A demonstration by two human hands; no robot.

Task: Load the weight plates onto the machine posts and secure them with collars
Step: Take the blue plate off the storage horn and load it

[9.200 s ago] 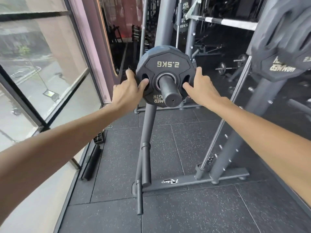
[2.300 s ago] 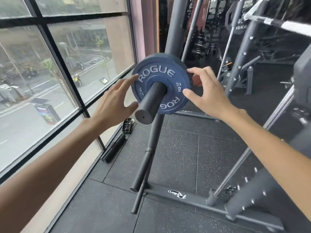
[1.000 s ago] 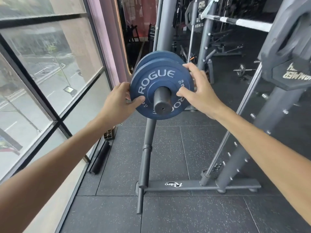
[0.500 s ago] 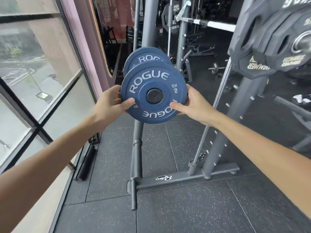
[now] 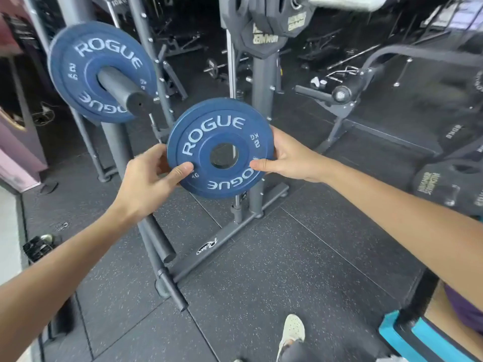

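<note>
Blue 2 KG ROGUE plate point(image 5: 220, 150): gripped at both edges by left hand point(image 5: 149, 184) and right hand point(image 5: 292, 158). Second blue plate point(image 5: 86, 61): on post point(image 5: 122, 87).

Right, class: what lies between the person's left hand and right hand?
In the head view, the blue ROGUE plate, gripped at opposite edges by the left hand and right hand.

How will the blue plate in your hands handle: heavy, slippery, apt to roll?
The blue plate is marked 2 KG, so probably light. It looks rigid and smooth-faced; the left hand and right hand pinch its rim, so it might slip. Being round, it would likely roll if set on edge.
</note>
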